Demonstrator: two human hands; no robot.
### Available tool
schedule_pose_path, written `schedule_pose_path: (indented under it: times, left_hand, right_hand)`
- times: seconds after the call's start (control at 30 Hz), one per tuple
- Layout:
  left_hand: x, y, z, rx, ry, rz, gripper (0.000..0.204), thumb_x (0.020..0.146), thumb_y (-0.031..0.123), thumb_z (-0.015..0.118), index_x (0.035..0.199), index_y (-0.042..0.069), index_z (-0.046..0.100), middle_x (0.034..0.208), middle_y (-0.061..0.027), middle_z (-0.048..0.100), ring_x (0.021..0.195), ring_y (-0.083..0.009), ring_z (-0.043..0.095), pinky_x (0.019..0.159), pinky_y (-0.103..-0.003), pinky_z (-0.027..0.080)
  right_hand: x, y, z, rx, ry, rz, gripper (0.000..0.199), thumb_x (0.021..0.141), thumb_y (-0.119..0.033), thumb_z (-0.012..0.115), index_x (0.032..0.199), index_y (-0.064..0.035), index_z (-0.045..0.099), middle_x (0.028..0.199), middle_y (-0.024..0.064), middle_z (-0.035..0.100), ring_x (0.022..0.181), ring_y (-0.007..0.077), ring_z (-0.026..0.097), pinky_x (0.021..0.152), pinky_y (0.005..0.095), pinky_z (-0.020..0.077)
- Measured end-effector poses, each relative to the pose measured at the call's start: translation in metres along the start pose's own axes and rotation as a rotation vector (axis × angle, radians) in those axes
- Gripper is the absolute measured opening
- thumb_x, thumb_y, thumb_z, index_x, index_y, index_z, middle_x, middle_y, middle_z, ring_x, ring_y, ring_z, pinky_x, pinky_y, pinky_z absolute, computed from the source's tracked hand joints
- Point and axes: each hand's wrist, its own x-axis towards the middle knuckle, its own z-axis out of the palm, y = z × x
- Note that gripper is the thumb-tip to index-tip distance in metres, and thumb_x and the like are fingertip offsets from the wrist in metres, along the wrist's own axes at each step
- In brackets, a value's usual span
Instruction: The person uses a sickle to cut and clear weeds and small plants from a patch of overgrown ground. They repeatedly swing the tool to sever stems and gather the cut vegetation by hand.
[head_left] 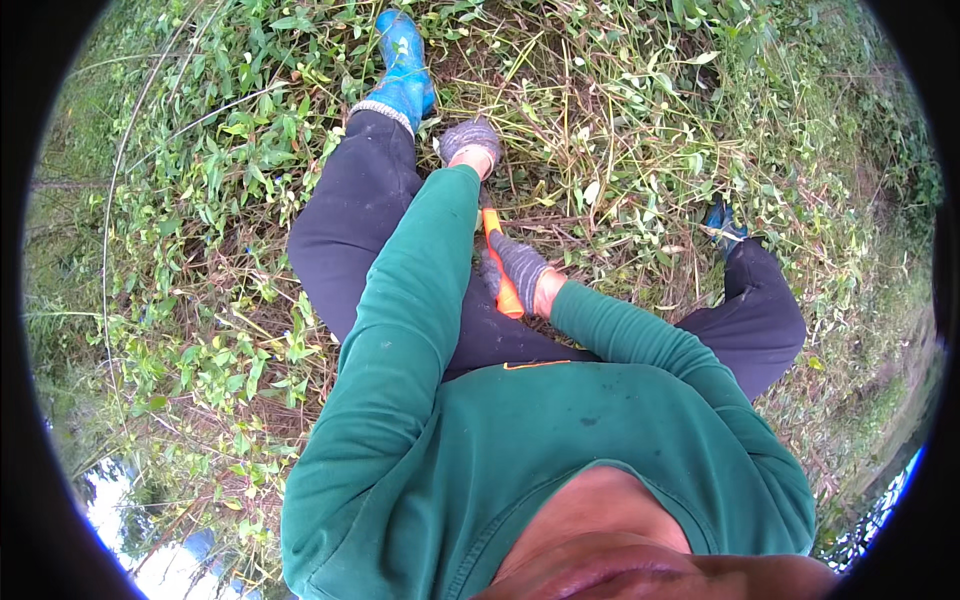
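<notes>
My right hand (517, 264), in a grey striped knit glove, is wrapped round the orange handle (492, 222) of a tool. The handle's broad end sticks out below the fist, close to my dark trousers. The tool's working end is hidden near my left forearm, so its kind does not show. Farther out, my left hand (470, 138) wears a matching glove and is curled closed among green stems (525, 130) beside my left boot. Whatever its fingers hold is hidden.
A blue rubber boot (403, 65) stands ahead on the left, and another boot (724, 222) shows at the right beyond my bent leg. Leafy weeds (240, 190) and tangled dry stalks surround me. A long thin stem (108, 230) arcs along the left side.
</notes>
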Motion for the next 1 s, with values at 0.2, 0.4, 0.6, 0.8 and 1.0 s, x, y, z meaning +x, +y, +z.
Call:
schedule_pose_path:
  times: [0.2, 0.4, 0.6, 0.8, 1.0]
  left_hand:
    - [0.007, -0.007, 0.008, -0.037, -0.03, 0.052, 0.035, 0.086, 0.022, 0.047, 0.113, 0.007, 0.063, 0.112, -0.018, 0.063, 0.104, -0.0334, 0.061, 0.085, -0.043, 0.05]
    - [-0.002, -0.003, -0.008, -0.11, 0.08, 0.034, 0.032, 0.084, 0.023, 0.05, 0.106, 0.005, 0.065, 0.105, -0.0208, 0.064, 0.098, -0.0361, 0.062, 0.081, -0.044, 0.051]
    - [0.0, 0.004, -0.02, -0.056, 0.13, -0.014, 0.03, 0.083, 0.022, 0.055, 0.106, 0.006, 0.066, 0.103, -0.0158, 0.067, 0.097, -0.0313, 0.064, 0.078, -0.041, 0.052]
    - [0.002, 0.004, -0.013, -0.058, 0.156, 0.027, 0.03, 0.082, 0.021, 0.056, 0.106, 0.007, 0.066, 0.104, -0.0159, 0.066, 0.096, -0.032, 0.064, 0.077, -0.042, 0.052]
    - [0.001, 0.003, -0.007, -0.104, 0.164, -0.032, 0.03, 0.082, 0.022, 0.053, 0.106, 0.007, 0.064, 0.103, -0.0183, 0.065, 0.096, -0.0348, 0.063, 0.08, -0.044, 0.051]
  right_hand:
    - [-0.076, -0.033, -0.042, -0.431, -0.019, 0.106, 0.03, 0.095, -0.035, 0.051, 0.076, -0.0112, 0.046, 0.054, -0.0019, 0.044, 0.04, 0.0125, 0.041, 0.038, 0.0276, 0.034]
    - [-0.16, -0.051, -0.063, -0.465, 0.3, 0.025, 0.031, 0.092, -0.037, 0.055, 0.078, -0.0101, 0.048, 0.055, 0.0006, 0.046, 0.039, 0.0159, 0.043, 0.035, 0.0304, 0.0366]
    - [-0.054, -0.004, -0.011, 0.043, 0.109, -0.08, 0.035, 0.094, -0.042, 0.049, 0.074, -0.0138, 0.044, 0.056, -0.0007, 0.043, 0.044, 0.0176, 0.041, 0.041, 0.033, 0.0356]
    - [-0.076, -0.005, -0.003, 0.025, 0.136, -0.103, 0.036, 0.094, -0.043, 0.047, 0.073, -0.0137, 0.044, 0.053, 0.0, 0.041, 0.042, 0.0181, 0.04, 0.041, 0.0329, 0.0353]
    - [-0.07, -0.006, -0.004, 0.027, 0.129, -0.158, 0.035, 0.095, -0.04, 0.048, 0.073, -0.0139, 0.044, 0.052, -0.001, 0.04, 0.041, 0.0172, 0.039, 0.039, 0.033, 0.0347]
